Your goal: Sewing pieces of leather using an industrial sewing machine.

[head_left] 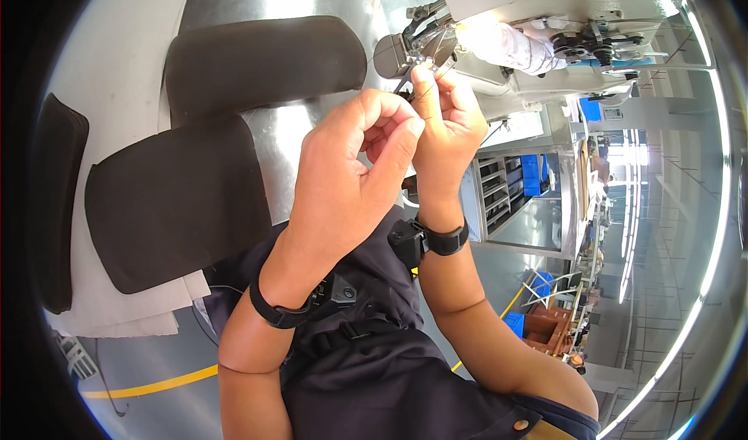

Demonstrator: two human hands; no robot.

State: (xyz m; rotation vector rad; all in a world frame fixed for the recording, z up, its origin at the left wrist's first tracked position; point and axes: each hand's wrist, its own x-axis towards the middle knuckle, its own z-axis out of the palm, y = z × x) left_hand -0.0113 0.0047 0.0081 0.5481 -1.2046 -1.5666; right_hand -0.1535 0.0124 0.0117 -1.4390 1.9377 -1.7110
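Both of my hands are raised together beside the needle area of a sewing machine point(421, 47). My left hand point(343, 167) is closed, thumb and forefinger tips pressed together in a pinch; whatever lies between them, if anything, is too small to make out. Just beyond it, my right hand point(448, 124) has its thumb and forefinger pinched right at the machine's small metal parts. What those fingertips hold cannot be made out. Left of the hands, a dark padded piece point(265, 58) with rounded corners lies on the shiny metal table point(284, 140).
A second dark padded piece point(179, 206) lies nearer on the left, and a third dark piece point(58, 206) sits at the far left. White sheets point(132, 319) lie under them. The machine's lit lamp point(483, 43) glows beside my right hand. A metal cabinet point(514, 191) stands to the right.
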